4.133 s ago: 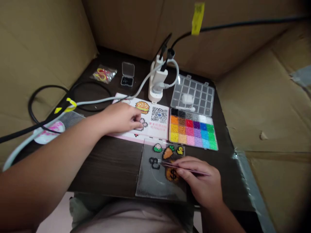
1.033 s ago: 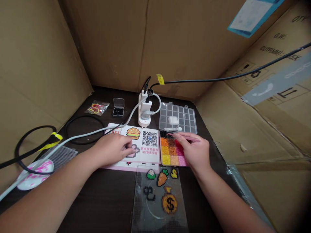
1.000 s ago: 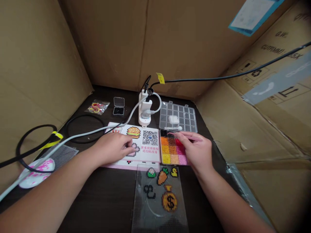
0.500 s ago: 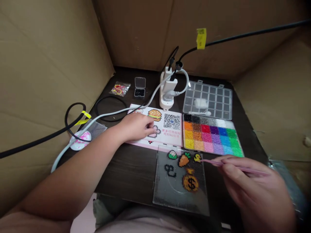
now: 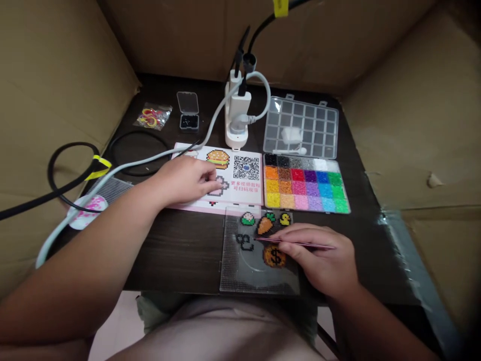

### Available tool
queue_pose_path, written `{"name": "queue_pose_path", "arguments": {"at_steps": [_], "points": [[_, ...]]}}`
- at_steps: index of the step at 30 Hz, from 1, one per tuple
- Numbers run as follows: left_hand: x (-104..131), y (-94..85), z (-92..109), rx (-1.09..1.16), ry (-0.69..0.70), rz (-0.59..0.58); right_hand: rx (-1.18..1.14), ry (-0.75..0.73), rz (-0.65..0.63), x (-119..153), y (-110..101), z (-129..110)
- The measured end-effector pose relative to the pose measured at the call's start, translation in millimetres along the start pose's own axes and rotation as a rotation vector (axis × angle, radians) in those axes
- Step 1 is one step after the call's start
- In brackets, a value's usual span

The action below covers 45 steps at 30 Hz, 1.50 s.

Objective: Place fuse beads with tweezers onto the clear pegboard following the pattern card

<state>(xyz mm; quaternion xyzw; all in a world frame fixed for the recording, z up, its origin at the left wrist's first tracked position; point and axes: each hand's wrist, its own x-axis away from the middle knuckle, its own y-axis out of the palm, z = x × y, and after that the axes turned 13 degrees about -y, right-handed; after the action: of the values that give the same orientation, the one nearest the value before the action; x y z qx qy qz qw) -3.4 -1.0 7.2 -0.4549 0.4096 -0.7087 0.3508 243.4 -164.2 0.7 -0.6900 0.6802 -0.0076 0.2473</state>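
Pink tweezers [image 5: 300, 244] are pinched in my right hand [image 5: 326, 255]. Their tips reach over the clear pegboard [image 5: 240, 278], close to a black bead outline [image 5: 245, 242]; whether they grip a bead is too small to tell. On the board lie a carrot [image 5: 265, 224], a yellow duck [image 5: 285, 219], a green-and-white bead figure [image 5: 248, 218] and an orange bead money bag [image 5: 274, 256], partly covered by my hand. My left hand [image 5: 190, 179] rests on the printed pattern sheet [image 5: 244, 196], fingers bent, thumb and forefinger apart, holding nothing visible.
Right of the sheet stands a bead box [image 5: 306, 183] sorted by colour, its clear lid [image 5: 302, 125] opened back. A white power strip [image 5: 236, 118] with cables stands behind. A small case of black beads [image 5: 189, 120] and a bag of rings [image 5: 153, 116] lie back left. Cardboard walls surround the table.
My right hand has moved the tweezers left, from beside the duck to the black outline. The left hand stays on the sheet. The whole view has shifted.
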Motion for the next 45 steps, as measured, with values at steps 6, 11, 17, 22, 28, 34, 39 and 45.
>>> {"name": "queue_pose_path", "arguments": {"at_steps": [6, 11, 17, 22, 28, 34, 39, 45], "points": [[-2, 2.2, -3, 0.018, 0.002, -0.003, 0.024, -0.027, -0.037, 2, -2, 4], [-2, 3.2, -4, 0.039, 0.007, 0.001, 0.056, 0.001, -0.079, 2, -1, 3], [-1, 3.4, -4, 0.031, 0.015, 0.009, 0.023, -0.032, -0.093, 1, 1, 3], [-1, 3.0, -4, 0.023, 0.018, 0.013, 0.035, -0.019, -0.105, 1, 1, 3], [-1, 2.2, -3, 0.023, 0.013, 0.01, 0.045, -0.017, -0.113, 0, 1, 4], [0, 2.1, -3, 0.017, 0.01, 0.008, 0.039, 0.003, -0.104, 0, 1, 3], [1, 0.8, -2, 0.019, 0.012, 0.021, 0.034, -0.006, -0.022, -1, -2, 4], [3, -0.8, -2, 0.069, 0.024, 0.01, 0.091, -0.077, 0.133, -7, -19, 9]]}}
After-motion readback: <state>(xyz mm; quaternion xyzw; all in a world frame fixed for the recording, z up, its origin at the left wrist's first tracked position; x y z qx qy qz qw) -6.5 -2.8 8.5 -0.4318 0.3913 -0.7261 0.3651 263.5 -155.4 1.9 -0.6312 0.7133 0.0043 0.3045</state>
